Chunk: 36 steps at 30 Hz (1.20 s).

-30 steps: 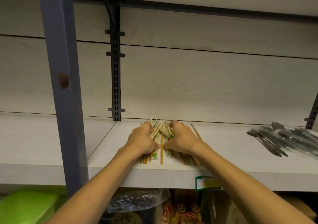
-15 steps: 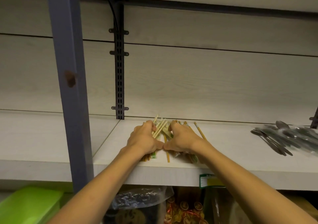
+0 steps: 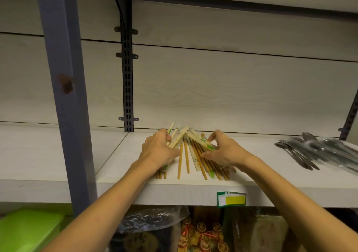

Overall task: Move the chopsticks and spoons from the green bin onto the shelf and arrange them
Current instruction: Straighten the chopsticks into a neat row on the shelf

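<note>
A pile of bamboo chopsticks, some in paper sleeves with green print, lies fanned out on the pale wooden shelf. My left hand grips the left part of the pile, fingers curled round several sticks. Over the right part rests my right hand, thumb and fingers pinching the sticks there. Two loose sticks lie bare between the hands. A heap of dark metal spoons, partly in clear plastic, sits on the same shelf at the far right. A corner of the green bin shows at the lower left, below the shelf.
A blue-grey upright post stands at the left front of the shelf. A black slotted rail runs up the back wall. A yellow and green label is on the shelf edge. Bagged goods fill the level below.
My hands were pressed together over the pile. They have moved apart, each taking part of the sticks, and the pile has spread into a fan with loose sticks showing between.
</note>
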Available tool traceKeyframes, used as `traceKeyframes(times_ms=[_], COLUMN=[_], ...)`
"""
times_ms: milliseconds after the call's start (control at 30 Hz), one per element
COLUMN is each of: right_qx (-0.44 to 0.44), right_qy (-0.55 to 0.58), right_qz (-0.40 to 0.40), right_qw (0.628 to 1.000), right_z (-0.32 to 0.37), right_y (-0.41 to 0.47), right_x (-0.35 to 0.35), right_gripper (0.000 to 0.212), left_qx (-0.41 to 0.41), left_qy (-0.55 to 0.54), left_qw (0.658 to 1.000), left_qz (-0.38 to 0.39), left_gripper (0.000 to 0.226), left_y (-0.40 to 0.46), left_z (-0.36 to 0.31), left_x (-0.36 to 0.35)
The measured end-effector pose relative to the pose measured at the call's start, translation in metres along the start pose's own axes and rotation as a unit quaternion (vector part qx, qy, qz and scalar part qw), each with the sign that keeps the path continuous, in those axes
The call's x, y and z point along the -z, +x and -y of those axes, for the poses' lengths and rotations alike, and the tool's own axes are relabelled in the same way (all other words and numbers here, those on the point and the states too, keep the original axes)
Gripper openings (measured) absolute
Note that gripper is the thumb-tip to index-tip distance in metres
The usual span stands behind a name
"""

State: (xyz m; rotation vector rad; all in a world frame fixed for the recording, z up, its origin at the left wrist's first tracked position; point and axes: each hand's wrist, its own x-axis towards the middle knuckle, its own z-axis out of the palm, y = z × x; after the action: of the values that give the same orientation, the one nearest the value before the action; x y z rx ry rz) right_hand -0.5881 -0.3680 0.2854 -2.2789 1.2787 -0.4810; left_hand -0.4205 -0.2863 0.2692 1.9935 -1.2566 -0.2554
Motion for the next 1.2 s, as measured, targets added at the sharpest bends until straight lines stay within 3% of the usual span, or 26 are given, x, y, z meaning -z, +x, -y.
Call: traceKeyframes(times_ms=[133, 333, 733, 867, 1000, 1200], right_qx=[0.012, 0.039, -0.004, 0.008, 0.031, 0.031], right_qy=[0.064, -0.056, -0.086, -0.038, 0.029, 0.104], right_qz=[-0.033, -0.032, 0.039, 0.034, -0.015, -0.048], right_qw=[0.997, 0.997, 0.996, 0.999, 0.999, 0.993], right_z=[0.008, 0.022, 0.037, 0.034, 0.027, 0.016], right_y=[0.003, 0.009, 0.009, 0.008, 0.006, 0.010], right_x=[-0.011, -0.029, -0.030, -0.030, -0.029, -0.030], right_gripper=[0.045, 0.053, 0.028, 0.017, 0.025, 0.037], left_qx=[-0.007, 0.011, 0.006, 0.007, 0.021, 0.044], left_qy=[-0.079, -0.161, -0.209, -0.241, -0.263, -0.297], left_qw=[0.997, 0.986, 0.976, 0.968, 0.960, 0.953], left_qz=[-0.015, -0.034, -0.061, -0.075, -0.091, -0.050], left_gripper=[0.025, 0.023, 0.025, 0.032, 0.037, 0.055], left_y=[0.004, 0.003, 0.002, 0.003, 0.004, 0.007], left_z=[0.002, 0.005, 0.012, 0.016, 0.017, 0.009], left_x=[0.001, 0.002, 0.006, 0.006, 0.007, 0.003])
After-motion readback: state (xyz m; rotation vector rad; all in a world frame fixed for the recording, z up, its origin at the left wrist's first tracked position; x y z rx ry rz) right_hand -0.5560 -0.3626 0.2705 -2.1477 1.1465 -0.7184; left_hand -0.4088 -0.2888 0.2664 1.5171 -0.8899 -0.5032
